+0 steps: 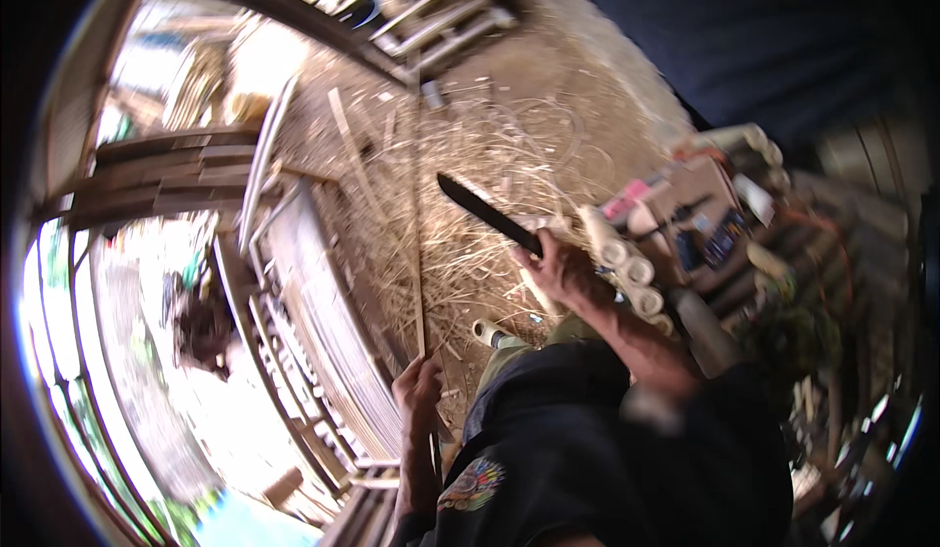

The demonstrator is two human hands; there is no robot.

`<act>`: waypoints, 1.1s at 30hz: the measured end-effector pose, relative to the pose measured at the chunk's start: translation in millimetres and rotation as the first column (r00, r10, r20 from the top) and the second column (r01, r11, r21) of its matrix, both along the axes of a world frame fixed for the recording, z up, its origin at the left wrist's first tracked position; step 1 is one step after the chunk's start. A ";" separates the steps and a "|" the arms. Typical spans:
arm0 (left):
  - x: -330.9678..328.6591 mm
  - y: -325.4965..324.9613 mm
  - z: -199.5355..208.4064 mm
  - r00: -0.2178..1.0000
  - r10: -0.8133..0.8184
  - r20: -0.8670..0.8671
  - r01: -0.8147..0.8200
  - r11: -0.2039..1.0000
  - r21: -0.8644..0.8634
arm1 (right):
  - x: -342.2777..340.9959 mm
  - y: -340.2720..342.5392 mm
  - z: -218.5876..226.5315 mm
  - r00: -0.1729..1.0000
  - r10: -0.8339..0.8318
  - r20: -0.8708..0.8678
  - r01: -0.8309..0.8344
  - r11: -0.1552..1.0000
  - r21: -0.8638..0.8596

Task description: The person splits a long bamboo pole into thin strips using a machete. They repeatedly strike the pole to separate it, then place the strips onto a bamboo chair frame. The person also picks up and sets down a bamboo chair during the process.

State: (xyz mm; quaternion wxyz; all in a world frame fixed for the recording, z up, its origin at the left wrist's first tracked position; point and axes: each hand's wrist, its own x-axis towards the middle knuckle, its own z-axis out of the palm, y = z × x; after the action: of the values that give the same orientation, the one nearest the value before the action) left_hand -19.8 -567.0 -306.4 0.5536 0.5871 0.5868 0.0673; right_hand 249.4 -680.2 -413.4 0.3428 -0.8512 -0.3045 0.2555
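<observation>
While the right hand [566,268] sits at three o'clock, taking twelve as the top of the view, its fingers are clamped round the grip of a dark-bladed machete [490,216], whose tip points toward ten o'clock, well apart from the left hand. At about half past six, the left hand [418,385] has its fingers curled together on a long, narrow bamboo strip [418,234], which reaches from them toward twelve o'clock; how the separate fingertips press on it, I cannot tell. Beneath the machete, a tangle of pale shavings [470,263] covers part of the earthen floor [617,141]. Just beside the right hand, at its three o'clock, lie cut bamboo tubes [638,271], their round ends showing, and a cardboard box [707,190] lies beyond them at its two o'clock. A slatted panel [318,292] slants at the left hand's ten o'clock. A pale shoe [485,332] shows at six o'clock, above the person's dark shirt [607,439].
</observation>
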 end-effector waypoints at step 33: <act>-261.8 155.3 26.9 0.970 -0.208 0.123 0.162 0.937 0.309 | -212.3 291.2 71.6 0.858 0.409 0.311 -0.436 0.899 0.022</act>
State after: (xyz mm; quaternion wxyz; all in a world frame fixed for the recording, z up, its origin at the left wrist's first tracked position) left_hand -281.6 -411.6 -279.5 0.5068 0.7092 0.4674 0.1472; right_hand 37.1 -389.0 -341.7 0.2669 -0.7756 -0.5434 0.1789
